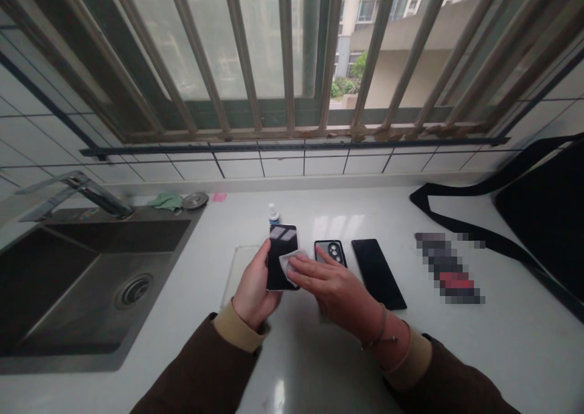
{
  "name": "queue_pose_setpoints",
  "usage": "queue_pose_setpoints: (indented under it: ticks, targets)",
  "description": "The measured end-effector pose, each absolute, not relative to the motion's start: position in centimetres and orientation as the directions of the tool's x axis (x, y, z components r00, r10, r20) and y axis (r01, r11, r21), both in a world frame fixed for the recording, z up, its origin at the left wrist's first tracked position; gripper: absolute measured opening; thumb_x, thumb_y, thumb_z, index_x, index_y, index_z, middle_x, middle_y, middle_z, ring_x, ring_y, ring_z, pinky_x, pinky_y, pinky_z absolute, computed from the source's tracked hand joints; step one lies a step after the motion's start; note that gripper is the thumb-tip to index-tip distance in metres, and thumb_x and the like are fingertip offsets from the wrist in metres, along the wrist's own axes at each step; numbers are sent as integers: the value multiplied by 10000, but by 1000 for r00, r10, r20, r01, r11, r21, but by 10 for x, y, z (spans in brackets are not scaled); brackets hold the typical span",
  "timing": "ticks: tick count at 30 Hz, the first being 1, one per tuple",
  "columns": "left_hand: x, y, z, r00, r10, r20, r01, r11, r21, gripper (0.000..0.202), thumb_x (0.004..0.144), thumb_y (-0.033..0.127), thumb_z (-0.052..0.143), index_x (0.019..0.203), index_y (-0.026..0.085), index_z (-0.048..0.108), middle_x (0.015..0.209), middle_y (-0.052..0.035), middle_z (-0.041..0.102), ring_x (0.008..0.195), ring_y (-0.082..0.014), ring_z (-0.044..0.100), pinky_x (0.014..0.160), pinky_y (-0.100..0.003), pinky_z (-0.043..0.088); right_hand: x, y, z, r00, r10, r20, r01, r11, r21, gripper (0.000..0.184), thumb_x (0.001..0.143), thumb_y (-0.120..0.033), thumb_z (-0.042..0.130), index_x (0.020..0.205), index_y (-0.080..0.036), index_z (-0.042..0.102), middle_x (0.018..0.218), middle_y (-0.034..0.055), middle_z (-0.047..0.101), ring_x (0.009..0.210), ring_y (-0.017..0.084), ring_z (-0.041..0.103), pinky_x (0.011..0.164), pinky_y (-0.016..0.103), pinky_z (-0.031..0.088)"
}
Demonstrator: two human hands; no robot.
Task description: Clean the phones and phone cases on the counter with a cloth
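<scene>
My left hand [256, 289] grips a smartphone [275, 268] along its left side and lower end, with the dark screen facing up. Pressed against the lower right of the screen is a white wipe [288, 261], under the fingers of my right hand [337, 283]. Behind the phone stands a small white-capped bottle [273, 213], its lower part hidden. To the right lies a phone case [325, 247] with a camera cutout, partly covered by my right hand. Beside it is a larger black phone or tablet [378, 273]. A clear flat case or tray [235, 268] is left of the phone.
A steel sink [150, 335] with a faucet [98, 195] takes up the left side. Near it are a green cloth [165, 201], a drain cover [195, 200] and a pink piece [219, 197]. On the right lie a black bag [542, 201] with its strap and a pixelated item [449, 271].
</scene>
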State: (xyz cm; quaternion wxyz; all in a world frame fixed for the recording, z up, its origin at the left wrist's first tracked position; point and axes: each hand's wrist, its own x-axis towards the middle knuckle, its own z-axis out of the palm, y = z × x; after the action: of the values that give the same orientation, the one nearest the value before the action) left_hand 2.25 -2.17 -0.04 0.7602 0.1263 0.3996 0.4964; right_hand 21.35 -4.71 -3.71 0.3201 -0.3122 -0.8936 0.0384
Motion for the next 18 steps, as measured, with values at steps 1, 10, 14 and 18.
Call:
queue_pose_setpoints:
  ticks: [1, 10, 14, 18]
  targets:
    - [25, -24, 2, 211, 851, -481, -643, 491, 588, 435, 1135, 381, 480, 1264, 79, 765, 1044, -168, 841, 859, -234, 811, 823, -344, 653, 215, -45, -38, -562, 616, 552, 579, 770, -269, 655, 933, 98, 486, 1480, -210, 674, 1556, 104, 677, 1508, 234, 591, 1329, 604, 353]
    - [30, -32, 0, 309, 834, -457, -595, 544, 591, 416, 1118, 374, 542, 1413, 136, 712, 1162, -163, 835, 997, -269, 817, 929, -403, 653, 216, -44, -38, -496, 644, 582, 635, 726, -262, 625, 953, 93, 465, 1472, -185, 677, 1562, 132, 668, 1523, 275, 570, 1315, 551, 415]
    - [22, -24, -8, 215, 840, -498, -631, 509, 585, 485, 1121, 445, 490, 1214, 64, 775, 1024, -184, 841, 859, -261, 815, 845, -382, 664, 208, -52, -35, -680, 462, 569, 386, 886, -259, 527, 1008, 38, 515, 1431, -229, 684, 1551, 53, 690, 1567, 192, 511, 1355, 495, 346]
    - [14, -16, -12, 166, 864, -476, -701, 443, 559, 507, 1128, 443, 434, 1208, 67, 766, 1019, -185, 839, 881, -261, 817, 857, -376, 664, 209, -51, -33, -666, 462, 586, 379, 886, -268, 475, 1012, 44, 504, 1352, -202, 726, 1520, 59, 714, 1555, 185, 524, 1342, 467, 365]
